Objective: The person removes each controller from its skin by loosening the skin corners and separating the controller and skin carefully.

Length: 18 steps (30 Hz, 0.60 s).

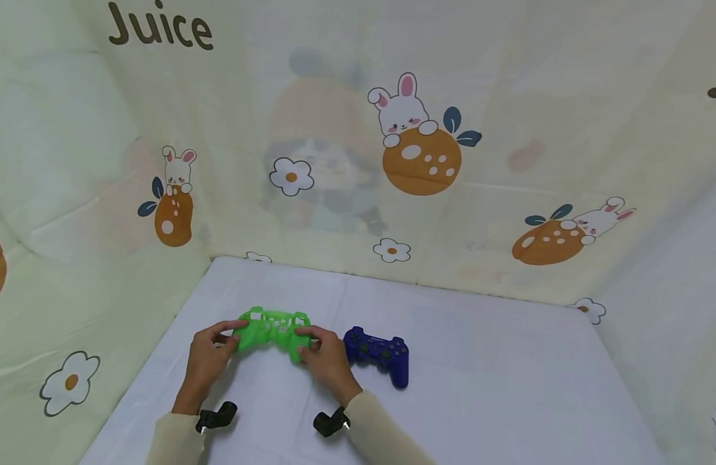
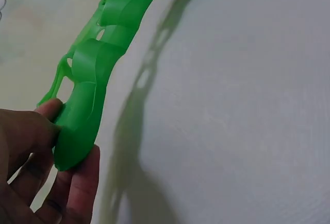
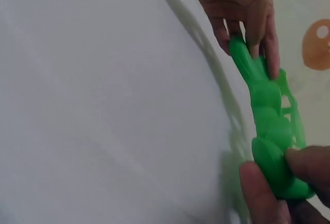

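Observation:
A bright green silicone controller cover (image 1: 271, 328) with cut-out holes is held up off the white table between both hands. My left hand (image 1: 209, 355) pinches its left grip end between thumb and fingers. My right hand (image 1: 327, 361) pinches the other grip end. In the left wrist view the cover (image 2: 85, 108) slants up from the fingers, and its shadow falls on the table. The right wrist view shows the cover (image 3: 268, 116) with a hand at each end. Right beside my right hand, a dark blue game controller (image 1: 378, 354) lies on the table, its left end partly hidden.
The white tabletop (image 1: 497, 368) stretches to the right of the controller. Cream cloth walls (image 1: 335, 129) printed with rabbits, oranges and flowers enclose the back and sides. Each wrist carries a small black camera (image 1: 217, 416).

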Each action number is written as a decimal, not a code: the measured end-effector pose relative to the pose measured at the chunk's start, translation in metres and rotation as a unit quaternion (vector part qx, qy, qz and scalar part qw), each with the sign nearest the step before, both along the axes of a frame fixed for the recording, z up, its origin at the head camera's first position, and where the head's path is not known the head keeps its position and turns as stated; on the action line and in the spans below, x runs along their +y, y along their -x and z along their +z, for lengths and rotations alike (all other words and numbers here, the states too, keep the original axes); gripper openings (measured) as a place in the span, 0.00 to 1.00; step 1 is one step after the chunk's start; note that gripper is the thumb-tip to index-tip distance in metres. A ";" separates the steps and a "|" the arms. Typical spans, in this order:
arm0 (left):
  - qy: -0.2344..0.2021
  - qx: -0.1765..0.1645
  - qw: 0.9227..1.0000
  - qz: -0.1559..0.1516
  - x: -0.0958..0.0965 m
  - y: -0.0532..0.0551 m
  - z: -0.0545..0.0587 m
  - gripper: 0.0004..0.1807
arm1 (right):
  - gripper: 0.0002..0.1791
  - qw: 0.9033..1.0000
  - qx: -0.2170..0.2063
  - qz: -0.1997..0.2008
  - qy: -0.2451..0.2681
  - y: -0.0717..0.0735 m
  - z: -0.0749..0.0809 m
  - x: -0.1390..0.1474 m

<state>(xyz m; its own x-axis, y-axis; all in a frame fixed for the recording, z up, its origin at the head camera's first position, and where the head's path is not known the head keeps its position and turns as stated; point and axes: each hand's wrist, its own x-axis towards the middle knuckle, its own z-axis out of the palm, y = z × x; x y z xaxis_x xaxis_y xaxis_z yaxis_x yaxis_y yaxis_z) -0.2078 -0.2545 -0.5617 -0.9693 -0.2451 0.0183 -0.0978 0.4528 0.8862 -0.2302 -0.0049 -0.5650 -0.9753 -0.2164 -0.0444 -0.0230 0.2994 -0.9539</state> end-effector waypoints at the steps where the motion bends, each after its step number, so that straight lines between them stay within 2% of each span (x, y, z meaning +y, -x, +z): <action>1: 0.009 -0.002 1.000 0.003 -0.001 0.001 -0.002 0.17 | 0.20 1.000 -0.001 -0.004 -0.012 0.000 -0.002 -0.003; 5: 0.050 -0.015 0.999 0.012 -0.002 0.005 -0.011 0.17 | 0.19 0.999 0.002 -0.011 -0.037 -0.003 -0.007 -0.012; 9: 0.083 -0.018 0.996 0.020 -0.001 0.005 -0.015 0.16 | 0.18 0.993 0.052 -0.025 -0.101 -0.006 -0.009 -0.018; 13: 0.108 -0.015 0.994 0.023 -0.001 0.006 -0.015 0.16 | 0.17 0.975 0.109 -0.053 -0.187 -0.010 -0.007 -0.022; 18: 0.129 -0.017 0.991 0.020 -0.002 0.007 -0.015 0.16 | 0.17 0.953 0.128 -0.075 -0.263 -0.013 -0.004 -0.026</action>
